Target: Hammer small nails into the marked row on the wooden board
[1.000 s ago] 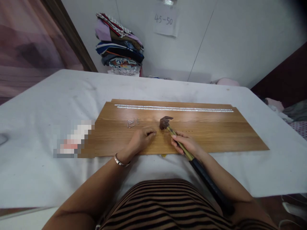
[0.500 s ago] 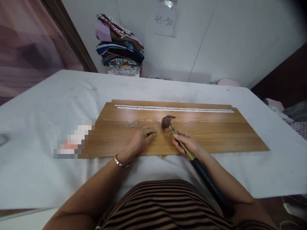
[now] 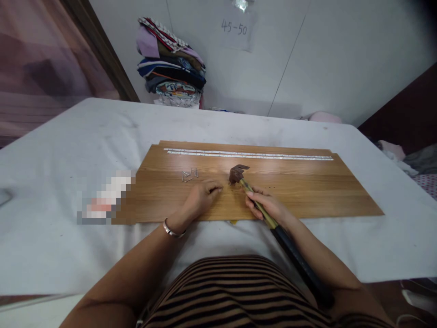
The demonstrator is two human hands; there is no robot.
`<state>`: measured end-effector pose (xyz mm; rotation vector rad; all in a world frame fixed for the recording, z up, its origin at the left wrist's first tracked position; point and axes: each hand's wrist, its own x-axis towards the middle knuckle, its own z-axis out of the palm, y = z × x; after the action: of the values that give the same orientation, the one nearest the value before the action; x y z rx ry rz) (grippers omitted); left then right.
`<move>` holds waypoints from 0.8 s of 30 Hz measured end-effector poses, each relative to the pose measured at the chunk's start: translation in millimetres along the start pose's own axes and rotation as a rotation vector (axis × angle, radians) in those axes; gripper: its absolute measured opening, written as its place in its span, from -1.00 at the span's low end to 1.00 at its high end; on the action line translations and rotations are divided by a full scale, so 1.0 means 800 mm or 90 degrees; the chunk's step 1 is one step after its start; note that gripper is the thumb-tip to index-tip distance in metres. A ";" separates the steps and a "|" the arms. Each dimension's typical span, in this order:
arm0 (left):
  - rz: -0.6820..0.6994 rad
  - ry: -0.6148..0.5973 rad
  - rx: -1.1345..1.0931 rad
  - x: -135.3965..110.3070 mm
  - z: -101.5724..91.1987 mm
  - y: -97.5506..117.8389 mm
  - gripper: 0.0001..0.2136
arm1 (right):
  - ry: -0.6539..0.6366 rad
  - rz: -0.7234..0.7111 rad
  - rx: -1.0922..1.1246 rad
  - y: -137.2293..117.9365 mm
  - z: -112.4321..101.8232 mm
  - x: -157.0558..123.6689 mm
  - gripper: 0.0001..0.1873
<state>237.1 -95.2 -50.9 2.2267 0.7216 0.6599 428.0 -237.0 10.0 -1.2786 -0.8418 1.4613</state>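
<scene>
A long wooden board (image 3: 307,196) lies flat on the white table (image 3: 61,150). My right hand (image 3: 266,205) grips the yellow shaft of a claw hammer (image 3: 238,174), choked up near the rusty head; its black grip runs back along my forearm. The head sits just above the board at its middle. My left hand (image 3: 202,196) rests on the board just left of the hammer head, fingers pinched together at the tips; what they hold is too small to see. A small pile of loose nails (image 3: 190,175) lies on the board beyond my left hand.
A thin silvery strip (image 3: 249,155) runs along the board's far edge. A blurred-out patch (image 3: 105,198) covers something at the board's left end. Folded clothes (image 3: 170,64) are stacked against the white wall behind the table, beside a paper note (image 3: 235,29).
The hammer head has shifted slightly to the right and up from a second ago. My left hand has stayed pinched in the same spot.
</scene>
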 end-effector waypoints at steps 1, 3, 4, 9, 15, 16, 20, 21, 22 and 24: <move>-0.001 -0.002 0.000 0.000 0.000 0.000 -0.81 | -0.006 -0.001 -0.005 0.000 0.000 -0.001 -0.69; -0.002 -0.006 0.000 0.000 -0.001 0.002 -0.81 | -0.019 -0.001 -0.015 0.000 0.001 -0.001 -0.67; -0.002 -0.007 0.001 0.001 -0.002 0.004 -0.81 | -0.023 0.001 -0.018 0.000 0.001 -0.001 -0.66; 0.000 -0.001 0.009 0.002 -0.005 0.013 -0.82 | -0.015 0.007 -0.023 0.000 0.002 0.001 -0.63; 0.005 0.004 -0.008 0.001 -0.004 0.010 -0.83 | 0.008 0.010 -0.001 -0.001 0.001 0.001 -0.68; 0.003 0.003 -0.007 0.001 -0.004 0.009 -0.83 | 0.002 0.008 0.000 -0.001 0.001 0.001 -0.68; 0.004 -0.003 0.005 0.002 -0.004 0.009 -0.84 | -0.028 0.004 -0.026 0.001 0.001 0.001 -0.65; 0.005 -0.003 0.009 0.002 -0.004 0.008 -0.84 | -0.031 0.004 -0.031 0.002 0.001 0.001 -0.64; 0.006 -0.002 0.012 0.002 -0.004 0.008 -0.84 | -0.032 0.003 -0.033 0.003 0.001 0.001 -0.63; 0.007 0.002 0.011 0.001 -0.003 0.007 -0.84 | -0.023 0.004 -0.028 0.004 0.000 0.002 -0.64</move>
<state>237.9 -96.7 -44.7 2.2469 0.7190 0.6649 427.2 -236.4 6.9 -1.2915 -0.9000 1.4821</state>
